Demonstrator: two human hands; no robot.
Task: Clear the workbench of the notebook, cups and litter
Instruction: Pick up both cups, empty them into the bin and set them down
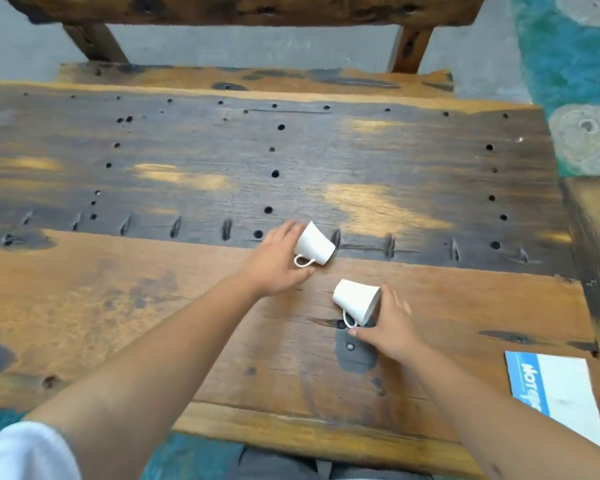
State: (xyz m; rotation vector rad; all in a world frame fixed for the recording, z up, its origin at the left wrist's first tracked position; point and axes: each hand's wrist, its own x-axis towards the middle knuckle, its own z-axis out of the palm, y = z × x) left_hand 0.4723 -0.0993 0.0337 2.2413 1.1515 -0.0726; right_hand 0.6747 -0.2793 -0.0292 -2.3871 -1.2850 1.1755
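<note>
Step in hand: collecting cups from the worn wooden workbench point(153, 306).

Far white handled cup point(314, 244), mid-bench: tipped, mouth toward lower right; left hand point(278, 258) loosely cupping its base.

Near white handled cup point(357, 300): tipped, narrow base pointing left; right hand point(392, 323) spread at its mouth (neither grip closed).

Blue-and-white notebook point(556, 393): near right corner, untouched.

Next: close both grips, lift.

The notebook point(557, 396) is cut by the right edge; its cover word is partly unreadable. Each hand hides its cup's side.
</note>
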